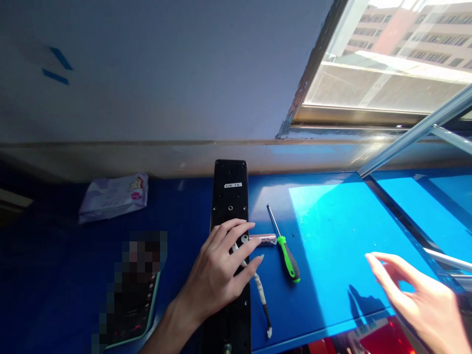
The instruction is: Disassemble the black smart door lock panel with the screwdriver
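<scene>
The black panel (230, 199) lies lengthwise on the blue tabletop (332, 295), its far end towards the wall (165, 73); a white label (232, 186) marked "CE 15" sits near that end, with a round hole below it. The left hand (217, 260) rests palm down across the middle of the panel; its fingers are spread, the tips at and past the panel's right edge. A white-sleeved cable (260, 287) runs from beneath this hand to the tabletop on the right; its free end is black with a pale connector.

The right hand (424, 295) is raised at the right, in sunlight, well apart from the panel; its thumb and index finger curve together at the tips; whether they pinch anything cannot be told.

A reddish, shiny cylinder (269, 239) projects to the right of the panel; the green and black screwdriver (284, 248) lies just beside it, tip pointing away from the person; a small dark piece (293, 235) lies near the handle. At the left are a phone (134, 314), partly pixelated, and a pale purple packet (114, 196) near the wall.
</scene>
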The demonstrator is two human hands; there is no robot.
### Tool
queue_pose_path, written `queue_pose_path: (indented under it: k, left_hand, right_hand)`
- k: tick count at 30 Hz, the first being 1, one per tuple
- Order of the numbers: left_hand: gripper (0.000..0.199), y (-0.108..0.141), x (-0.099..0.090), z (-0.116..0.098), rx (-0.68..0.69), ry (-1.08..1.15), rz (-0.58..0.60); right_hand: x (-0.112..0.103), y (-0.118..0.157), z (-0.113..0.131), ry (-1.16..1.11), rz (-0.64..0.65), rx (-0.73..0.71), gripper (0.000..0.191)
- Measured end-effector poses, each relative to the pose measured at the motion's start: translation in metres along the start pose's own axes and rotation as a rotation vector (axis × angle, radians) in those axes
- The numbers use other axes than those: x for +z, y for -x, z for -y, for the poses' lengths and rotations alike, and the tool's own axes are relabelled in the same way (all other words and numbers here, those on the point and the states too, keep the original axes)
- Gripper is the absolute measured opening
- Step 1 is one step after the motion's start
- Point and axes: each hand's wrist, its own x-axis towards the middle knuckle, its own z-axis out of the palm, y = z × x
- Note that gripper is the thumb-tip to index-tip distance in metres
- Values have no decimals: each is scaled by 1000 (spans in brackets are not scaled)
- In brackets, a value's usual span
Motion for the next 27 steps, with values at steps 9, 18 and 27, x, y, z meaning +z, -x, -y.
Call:
queue_pose_path:
  k: [9, 18, 27]
  left_hand:
    - [24, -1, 1, -2, -7, -15, -8]
    - [27, 2, 0, 5, -194, 3, -380]
    - [37, 1, -2, 19, -354, 119, -360]
  right_hand:
    - [100, -26, 89, -193, 400, -70, 35]
    - [59, -57, 98, -329, 122, -57, 47]
    - [15, -91, 187, -607, -486, -424, 37]
